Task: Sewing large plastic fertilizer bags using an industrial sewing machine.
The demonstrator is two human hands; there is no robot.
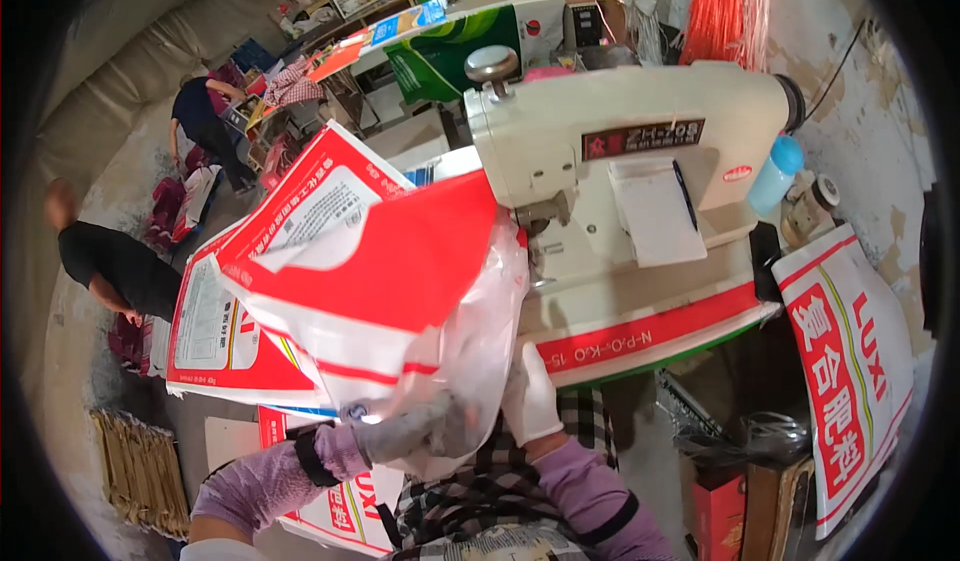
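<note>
The left hand (420, 426), in a grey glove, is pushed up inside the clear plastic liner (480, 331) of a red-and-white woven sack (390, 271); the film blurs it, so I cannot tell whether its fingers are spread or closed. The right hand (528, 391), white-gloved, presses its fingers together flat against the liner's outer side at about 5 o'clock of the sack. The sack stands just left of the cream sewing machine (620, 151), its mouth at 3 o'clock near the needle head. The thin liner could bunch or slip out of line with the woven edge, and a glove could stray under the needle. More printed sacks (850, 361) hang at 3 o'clock; two people (110, 261) work on the dusty concrete floor (130, 171) at 9 and 10 o'clock.
</note>
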